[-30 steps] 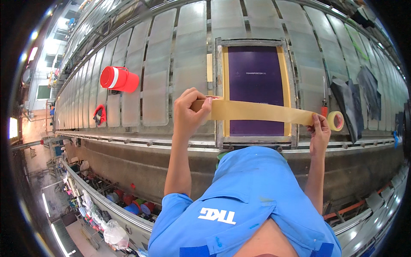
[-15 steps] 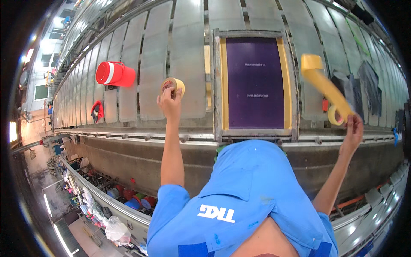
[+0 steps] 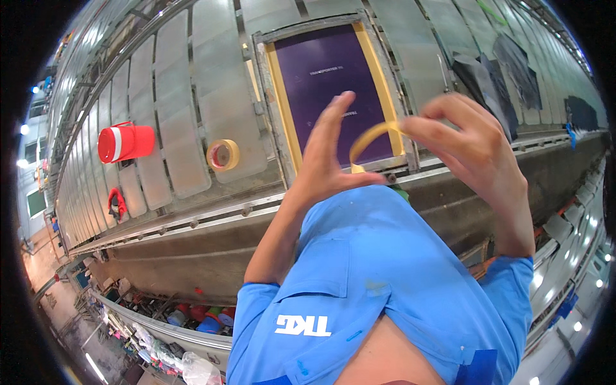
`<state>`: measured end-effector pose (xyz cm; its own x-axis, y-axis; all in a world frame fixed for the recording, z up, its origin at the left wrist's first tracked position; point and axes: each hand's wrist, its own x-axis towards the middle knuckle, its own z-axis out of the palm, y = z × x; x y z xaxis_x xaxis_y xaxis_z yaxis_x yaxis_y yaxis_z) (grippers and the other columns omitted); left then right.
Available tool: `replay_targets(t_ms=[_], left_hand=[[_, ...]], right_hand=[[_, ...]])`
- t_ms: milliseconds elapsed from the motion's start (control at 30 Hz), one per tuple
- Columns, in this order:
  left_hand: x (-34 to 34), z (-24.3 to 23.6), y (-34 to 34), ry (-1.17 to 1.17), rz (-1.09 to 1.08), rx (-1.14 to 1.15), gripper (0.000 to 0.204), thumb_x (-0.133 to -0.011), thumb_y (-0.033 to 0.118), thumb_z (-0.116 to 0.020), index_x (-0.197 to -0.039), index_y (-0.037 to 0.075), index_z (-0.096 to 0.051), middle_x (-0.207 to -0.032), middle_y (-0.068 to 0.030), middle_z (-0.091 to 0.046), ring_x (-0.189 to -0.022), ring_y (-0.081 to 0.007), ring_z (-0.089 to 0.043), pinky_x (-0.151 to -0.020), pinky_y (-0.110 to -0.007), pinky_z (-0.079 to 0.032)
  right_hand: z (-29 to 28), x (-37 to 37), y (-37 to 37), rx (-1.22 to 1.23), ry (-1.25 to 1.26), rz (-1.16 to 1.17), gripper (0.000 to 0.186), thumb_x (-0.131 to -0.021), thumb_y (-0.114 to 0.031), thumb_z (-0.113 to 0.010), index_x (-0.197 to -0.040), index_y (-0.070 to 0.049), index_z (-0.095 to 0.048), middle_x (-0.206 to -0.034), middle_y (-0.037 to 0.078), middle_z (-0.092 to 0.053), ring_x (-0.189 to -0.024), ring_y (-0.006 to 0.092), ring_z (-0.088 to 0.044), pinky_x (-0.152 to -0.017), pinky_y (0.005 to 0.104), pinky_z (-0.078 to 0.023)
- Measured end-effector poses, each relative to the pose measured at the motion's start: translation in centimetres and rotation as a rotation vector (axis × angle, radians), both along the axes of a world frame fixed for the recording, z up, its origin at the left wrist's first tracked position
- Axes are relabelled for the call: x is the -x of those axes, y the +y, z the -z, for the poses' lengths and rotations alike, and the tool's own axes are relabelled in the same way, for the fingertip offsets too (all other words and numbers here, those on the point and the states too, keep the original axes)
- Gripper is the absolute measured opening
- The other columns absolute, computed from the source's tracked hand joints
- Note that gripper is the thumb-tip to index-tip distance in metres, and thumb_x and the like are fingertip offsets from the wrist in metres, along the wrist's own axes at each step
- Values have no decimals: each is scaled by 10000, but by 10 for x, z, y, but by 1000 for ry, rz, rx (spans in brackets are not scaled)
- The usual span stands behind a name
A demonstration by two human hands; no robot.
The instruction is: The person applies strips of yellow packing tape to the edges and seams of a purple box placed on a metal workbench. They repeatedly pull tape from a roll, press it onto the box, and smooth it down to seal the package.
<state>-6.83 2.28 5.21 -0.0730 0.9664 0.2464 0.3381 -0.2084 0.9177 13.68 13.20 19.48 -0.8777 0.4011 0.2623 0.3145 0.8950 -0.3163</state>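
A screen printing frame (image 3: 260, 67) with purple mesh lies before me, yellow tape along its left and right inner edges. Over its near part, my left hand (image 3: 327, 154) is spread, thumb well apart from the fingers. My right hand (image 3: 471, 138), slightly blurred, pinches a strip of yellow tape (image 3: 371, 136) between thumb and fingertips. The strip curves down toward the left palm; whether it touches that hand I cannot tell. A yellow tape roll (image 3: 223, 155) lies on the slatted surface left of the frame.
Left of the roll lies a red jug (image 3: 131, 142) with a white band, and nearer me a small red-and-black item (image 3: 117, 204). Dark grey cloths (image 3: 513, 74) lie right of the frame. A metal rail (image 3: 224, 215) runs along the near edge.
My left hand has let go of the tape roll and moved right, opening. My right hand has come inward with the tape strip, which now bends in a curve. The view has tilted.
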Motion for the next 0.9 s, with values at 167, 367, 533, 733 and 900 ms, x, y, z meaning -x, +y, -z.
replay_targets(t_ms=[167,367,533,733,900], left_hand=[[4,42,7,-369,32,378,533,-917,60,-669,-1367,10,-388,-1263,-203,-636,-1146,-251,-641,-1007,-366,-484],[54,73,-39,-582,-165,503,156,-987,62,-592,-1119,-4,-541,-1022,-162,-723,-987,-214,-707,-801,-329,-574],[88,113,-84,-766,-311,602,190,-944,83,-672,-1110,-8,-655,-920,-79,-704,-840,-147,-684,-714,-285,-551],[70,140,-94,-590,-517,657,511,-914,73,-678,-1384,18,-486,-875,-43,-665,-785,-86,-604,-682,-231,-472],[71,177,-104,-71,-474,497,339,-942,48,-610,-1255,66,-484,-849,-46,-675,-759,-134,-602,-712,-274,-482]], right_hand=[[-10,9,15,37,147,105,455,-770,48,-735,-1188,-106,-644,-860,69,-635,-724,179,-589,-677,328,-507],[59,-46,46,636,290,362,391,-910,-26,-657,-1240,-100,-460,-875,21,-618,-798,106,-580,-737,281,-477],[182,-77,35,1139,284,496,334,-965,-59,-607,-1200,-93,-372,-899,38,-591,-819,96,-559,-750,256,-457],[275,-76,-3,886,128,691,161,-957,-89,-590,-1037,-56,-455,-822,84,-563,-725,138,-544,-683,299,-462],[288,-70,-1,698,62,529,59,-910,-48,-581,-942,-28,-536,-840,147,-576,-761,235,-595,-712,353,-473]])
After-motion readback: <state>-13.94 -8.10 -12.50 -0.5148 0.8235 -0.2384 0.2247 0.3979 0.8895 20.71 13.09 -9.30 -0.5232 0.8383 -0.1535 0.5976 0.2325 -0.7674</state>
